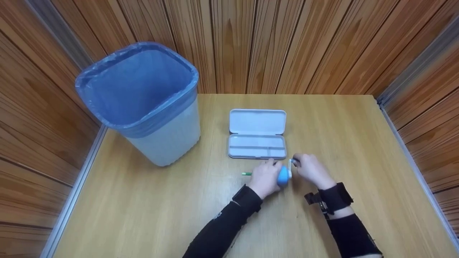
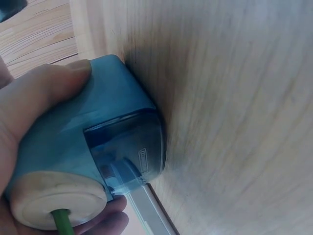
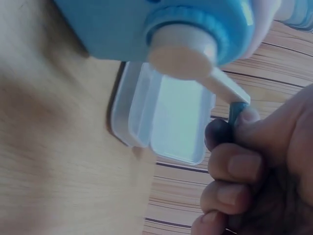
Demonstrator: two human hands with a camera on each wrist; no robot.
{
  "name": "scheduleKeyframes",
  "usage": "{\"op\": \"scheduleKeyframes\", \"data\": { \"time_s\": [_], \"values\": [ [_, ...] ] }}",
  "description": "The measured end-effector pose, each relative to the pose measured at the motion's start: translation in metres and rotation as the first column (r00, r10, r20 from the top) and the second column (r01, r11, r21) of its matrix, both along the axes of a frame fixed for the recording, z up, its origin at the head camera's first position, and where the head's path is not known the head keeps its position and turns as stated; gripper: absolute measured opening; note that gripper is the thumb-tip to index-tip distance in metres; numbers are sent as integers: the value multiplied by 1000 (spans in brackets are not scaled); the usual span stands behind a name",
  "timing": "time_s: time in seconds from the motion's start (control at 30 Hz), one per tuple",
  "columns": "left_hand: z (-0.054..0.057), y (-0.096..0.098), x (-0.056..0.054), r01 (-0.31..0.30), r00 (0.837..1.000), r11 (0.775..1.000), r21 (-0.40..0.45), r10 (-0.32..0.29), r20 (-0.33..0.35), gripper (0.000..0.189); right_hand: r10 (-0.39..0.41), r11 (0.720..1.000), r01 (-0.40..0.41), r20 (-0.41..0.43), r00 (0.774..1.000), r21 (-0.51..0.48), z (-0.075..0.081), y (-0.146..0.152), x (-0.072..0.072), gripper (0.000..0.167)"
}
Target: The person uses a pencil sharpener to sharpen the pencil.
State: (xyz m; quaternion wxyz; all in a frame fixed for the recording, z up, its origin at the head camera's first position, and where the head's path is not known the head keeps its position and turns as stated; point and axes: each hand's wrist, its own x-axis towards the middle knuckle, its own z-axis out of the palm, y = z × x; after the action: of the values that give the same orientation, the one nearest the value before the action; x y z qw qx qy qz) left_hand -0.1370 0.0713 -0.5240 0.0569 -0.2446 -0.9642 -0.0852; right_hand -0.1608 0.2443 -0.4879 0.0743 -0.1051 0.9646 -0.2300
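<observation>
A blue crank pencil sharpener [image 1: 283, 175] stands on the table, gripped from above by my left hand [image 1: 263, 178]. In the left wrist view the thumb lies along the sharpener's blue body [image 2: 110, 93], near its see-through shavings drawer [image 2: 129, 147]. A green pencil [image 2: 62, 221] is inserted in the round pale holder; its end pokes out left of the hand in the head view. My right hand [image 1: 311, 170] pinches the blue knob of the white crank [image 3: 225, 87] between thumb and index finger, the other fingers curled below.
An opened pale pencil case [image 1: 257, 122] with a divided tray lies just beyond the hands. At the back left stands a whitish bin [image 1: 172, 134] lined with a blue bag [image 1: 140, 86]. Wood-patterned walls [image 1: 229, 46] enclose the table on the left, back and right.
</observation>
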Motion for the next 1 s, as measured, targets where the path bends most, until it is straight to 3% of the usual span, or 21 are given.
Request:
{"op": "scheduleKeyframes", "data": {
  "time_s": [0.2,0.4,0.53,0.77,1.0],
  "values": [
    [-1,1,0,2,1000,1000,0,-2,3,70,-31,999,30,83,996,11,-18,0,-11,10],
    [-2,2,0,3,1000,1000,9,-3,-9,69,1,1000,-4,107,994,31,-39,1,-8,13],
    [-2,2,0,0,1000,1000,20,1,-21,66,23,998,-27,94,995,52,-45,0,-1,8],
    [-2,1,2,-8,999,999,33,10,-51,63,32,991,-39,63,998,126,-47,-3,19,16],
    [-1,1,0,-22,1000,1000,5,22,-2,65,32,991,-38,46,998,132,-46,-4,43,13]
  ]
}}
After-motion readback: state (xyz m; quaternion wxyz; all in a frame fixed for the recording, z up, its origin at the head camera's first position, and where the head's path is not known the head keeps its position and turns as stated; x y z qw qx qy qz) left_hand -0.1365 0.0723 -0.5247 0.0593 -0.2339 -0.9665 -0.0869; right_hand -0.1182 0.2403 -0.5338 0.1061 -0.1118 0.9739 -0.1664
